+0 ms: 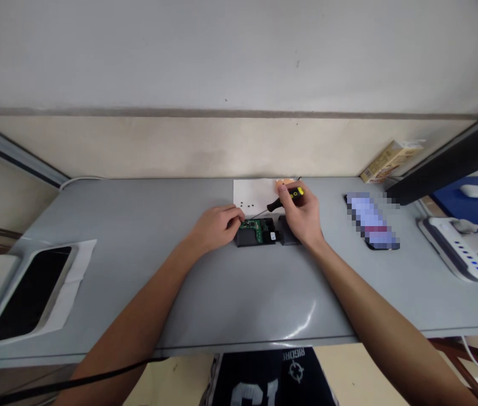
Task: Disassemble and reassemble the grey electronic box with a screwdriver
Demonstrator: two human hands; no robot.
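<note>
My right hand (pixel 303 215) grips a black and yellow screwdriver (pixel 275 205), its shaft slanting down to the left. The tip reaches the upper left part of a green circuit board (pixel 259 233), which sits in a flat black housing (pixel 246 239). At that same corner, my left hand (pixel 217 226) has its thumb and fingers pinched together; whatever they hold is hidden. A dark casing piece (pixel 288 233) lies to the right of the housing, partly behind my right hand. Beyond them is a white paper (pixel 259 192) with several small dark screws (pixel 250 206) on it.
A phone (pixel 372 223) with a blurred screen lies to the right, near a small yellowish box (pixel 390 160) and a dark monitor (pixel 454 163). A white multi-port hub (pixel 454 248) stands far right. At left, a black-screened device (pixel 33 293) rests on white paper.
</note>
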